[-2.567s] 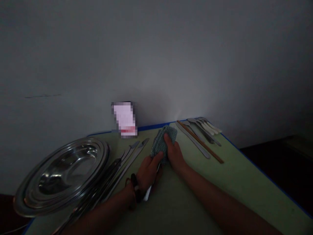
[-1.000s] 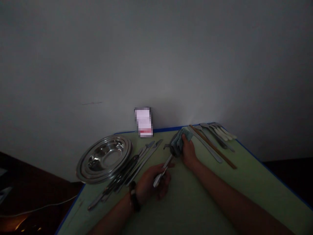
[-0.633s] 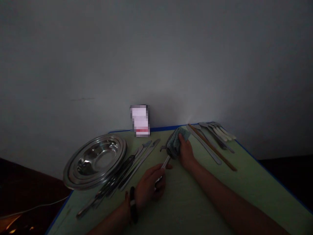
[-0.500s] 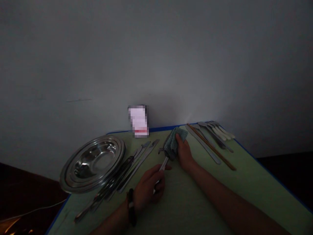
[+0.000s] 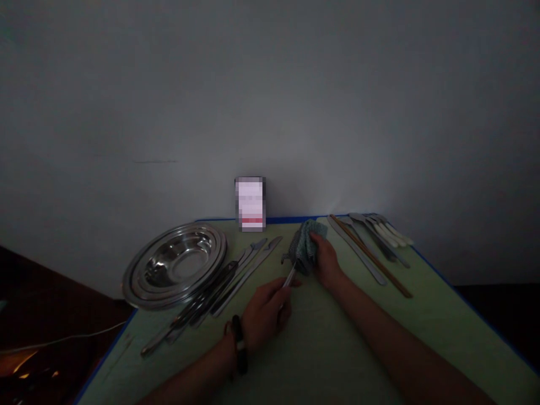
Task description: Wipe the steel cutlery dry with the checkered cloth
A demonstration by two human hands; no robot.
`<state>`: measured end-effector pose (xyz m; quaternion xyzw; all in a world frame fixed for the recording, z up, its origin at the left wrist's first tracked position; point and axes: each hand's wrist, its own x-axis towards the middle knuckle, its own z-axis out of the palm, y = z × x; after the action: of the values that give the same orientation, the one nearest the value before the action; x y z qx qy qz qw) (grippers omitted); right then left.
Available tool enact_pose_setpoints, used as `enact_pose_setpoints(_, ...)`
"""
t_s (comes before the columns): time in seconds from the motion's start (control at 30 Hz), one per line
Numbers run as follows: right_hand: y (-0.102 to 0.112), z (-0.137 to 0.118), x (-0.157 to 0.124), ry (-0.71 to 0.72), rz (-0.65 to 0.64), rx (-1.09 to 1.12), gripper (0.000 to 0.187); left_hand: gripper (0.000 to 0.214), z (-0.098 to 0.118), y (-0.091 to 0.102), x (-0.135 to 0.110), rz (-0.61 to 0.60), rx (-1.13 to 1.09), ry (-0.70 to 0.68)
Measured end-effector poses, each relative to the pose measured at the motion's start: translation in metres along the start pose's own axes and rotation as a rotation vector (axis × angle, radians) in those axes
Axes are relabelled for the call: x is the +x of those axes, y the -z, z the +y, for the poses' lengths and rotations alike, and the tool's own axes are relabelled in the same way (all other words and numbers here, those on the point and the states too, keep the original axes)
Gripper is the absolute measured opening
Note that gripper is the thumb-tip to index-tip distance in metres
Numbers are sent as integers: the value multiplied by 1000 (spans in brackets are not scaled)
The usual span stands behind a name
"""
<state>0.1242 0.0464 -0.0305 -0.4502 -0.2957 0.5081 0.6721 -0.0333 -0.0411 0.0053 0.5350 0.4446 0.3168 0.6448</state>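
My left hand (image 5: 266, 312), with a dark band on its wrist, is closed around the handle of a metal utensil (image 5: 289, 277) whose far end is wrapped in a teal cloth (image 5: 307, 245). My right hand (image 5: 328, 263) grips that cloth and presses it round the utensil's head. Both hands rest over the middle of a pale green table (image 5: 337, 349) with a blue edge. The head of the utensil is hidden inside the cloth.
A stack of steel plates (image 5: 177, 265) sits at the left, with several knives and other cutlery (image 5: 223, 281) laid beside it. More spoons, a knife and brown chopsticks (image 5: 371, 247) lie at the back right. A blurred white box (image 5: 250, 203) stands against the wall.
My left hand has pulled the utensil's handle out of the cloth toward me, so the handle shows. My right hand stays on the cloth. The head camera has shifted.
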Motion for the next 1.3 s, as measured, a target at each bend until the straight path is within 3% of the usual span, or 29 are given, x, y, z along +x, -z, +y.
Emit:
enact_pose_setpoints(0.1, -2, -7, 0, -78, 54, 83, 8, 42, 1, 4, -3, 34, 237, -78)
enact_pose_setpoints(0.27, -5, -12, 1, -206, 37, 167, 8, 37, 0, 9, -8, 73, 457, -155)
enact_pose_setpoints(0.5, -8, -10, -2, -185, 25, 223, 8, 44, 5, 6, -7, 232, 431, -208)
enact_pose_setpoints(0.77, -11, -15, -5, -194, -135, 289, 17, 52, 6, 9, -8, 173, 474, -170)
enact_pose_setpoints(1.07, -8, -20, 4, -173, -12, 356, 17, 50, 11, 11, -8, 178, 596, -191)
enact_pose_setpoints(1.17, -7, -16, 4, -141, -57, 303, 19, 50, 10, 12, -8, 165, 623, -209)
enact_pose_setpoints(1.3, -7, -5, -3, -62, -110, 27, 27, 52, 9, 19, -5, 157, 654, -191)
